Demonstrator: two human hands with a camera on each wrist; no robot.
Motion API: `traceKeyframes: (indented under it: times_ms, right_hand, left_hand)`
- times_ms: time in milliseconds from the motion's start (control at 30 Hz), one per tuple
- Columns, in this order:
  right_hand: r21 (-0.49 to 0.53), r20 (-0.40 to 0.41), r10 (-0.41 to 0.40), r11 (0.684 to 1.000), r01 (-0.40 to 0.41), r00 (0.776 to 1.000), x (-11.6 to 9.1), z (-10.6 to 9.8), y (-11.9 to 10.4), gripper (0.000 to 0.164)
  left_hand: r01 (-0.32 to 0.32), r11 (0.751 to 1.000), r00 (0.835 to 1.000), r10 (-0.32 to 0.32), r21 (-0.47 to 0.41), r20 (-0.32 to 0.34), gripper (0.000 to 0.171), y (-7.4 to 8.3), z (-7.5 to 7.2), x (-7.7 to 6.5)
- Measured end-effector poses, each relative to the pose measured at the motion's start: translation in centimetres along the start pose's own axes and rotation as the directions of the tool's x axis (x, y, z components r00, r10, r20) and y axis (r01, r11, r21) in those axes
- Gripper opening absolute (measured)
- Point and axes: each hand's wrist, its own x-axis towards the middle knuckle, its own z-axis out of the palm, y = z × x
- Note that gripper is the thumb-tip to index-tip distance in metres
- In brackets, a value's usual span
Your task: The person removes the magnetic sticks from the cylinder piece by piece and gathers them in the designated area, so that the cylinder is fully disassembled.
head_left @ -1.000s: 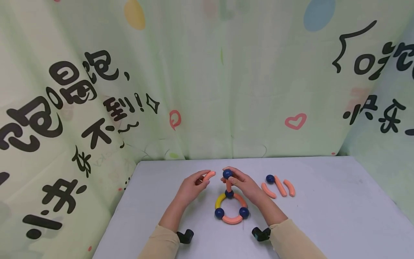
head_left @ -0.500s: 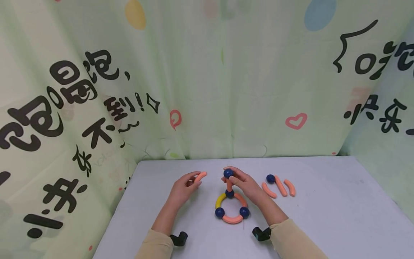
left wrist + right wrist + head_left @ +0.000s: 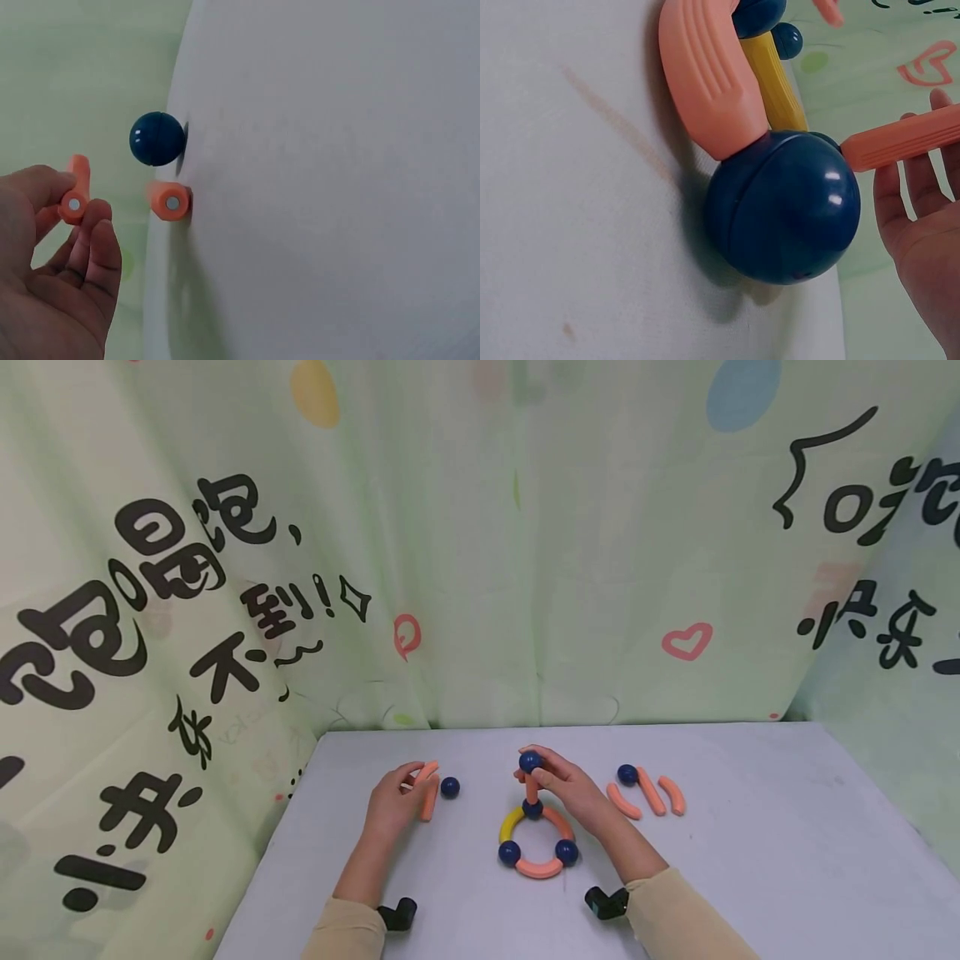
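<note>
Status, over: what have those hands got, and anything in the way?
Left hand pinching orange stick. Right hand holding ball-topped stick roughly upright on ring. Loose blue ball between the hands, possibly in the way.

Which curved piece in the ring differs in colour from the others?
The yellow piece, left side of the ring in the head view; its other two curved pieces are orange-pink.

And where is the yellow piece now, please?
In the head view, the yellow piece is upper left in the ring, between the top blue ball and the lower left ball.
</note>
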Motion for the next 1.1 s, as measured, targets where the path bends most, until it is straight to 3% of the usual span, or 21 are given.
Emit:
traceKeyframes:
  times_ms: [100,433,833,1100]
  right_hand:
    - [0.005,-0.002,-0.001,1.000,0.001,1.000,0.0,0.0,0.0,0.043]
    - [0.004,-0.005,0.006,1.000,-0.006,1.000,0.0,0.0,-0.1,0.046]
    - [0.038,0.004,-0.008,0.999,0.008,1.000,0.0,-0.1,0.2,0.045]
    - [-0.047,-0.038,-0.003,0.999,0.002,0.999,0.1,-0.3,0.2,0.041]
  left_hand:
    - [0.011,0.999,0.999,-0.009,0.052,-0.038,0.036,-0.7,-0.1,0.1]
    - [0.064,0.991,0.998,-0.060,0.121,-0.033,0.038,-2.9,-0.1,0.5]
    - [0.032,0.979,0.999,-0.025,0.203,-0.039,0.037,-2.4,0.1,0.4]
    - [0.048,0.976,0.999,-0.042,0.214,-0.030,0.038,-2.3,0.4,0.5]
